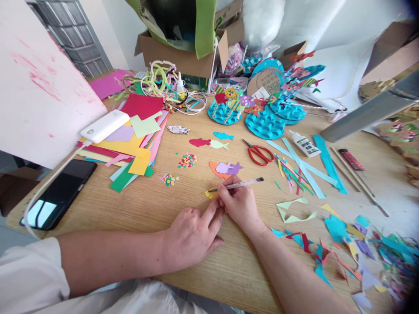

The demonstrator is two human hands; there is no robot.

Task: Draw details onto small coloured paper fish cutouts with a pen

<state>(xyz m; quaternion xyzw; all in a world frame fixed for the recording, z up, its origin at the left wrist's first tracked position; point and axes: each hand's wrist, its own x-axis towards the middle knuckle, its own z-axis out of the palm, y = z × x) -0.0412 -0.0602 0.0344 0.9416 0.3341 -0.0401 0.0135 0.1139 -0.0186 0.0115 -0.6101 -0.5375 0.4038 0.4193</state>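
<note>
**At the near middle of the tabletop, a pen works on a small yellow paper fish**

On the near centre of the wooden tabletop, the right hand has its grip closed around a clear pen, which lies nearly level with its capped end pointing right and its tip on a small yellow paper fish. The left hand rests flat on the wood just beside it, its fingertips pressing on the near edge of the fish, so that its grip holds nothing but pins the paper down.

Just beyond the hands lie an orange fish cut-out and purple fish cut-outs, overlapping. Farther off sit a red fish, a pale green fish and a blue fish. Red-handled scissors lie to the right of these, with a glue bottle and long blue paper strips beyond them.

To the left, a stack of coloured paper sheets carries a white power bank, and a black phone lies near the left edge. Two small heaps of confetti sit between the sheets and the fish. Blue scalloped discs stand at the far side, and paper offcuts litter the near right.
</note>
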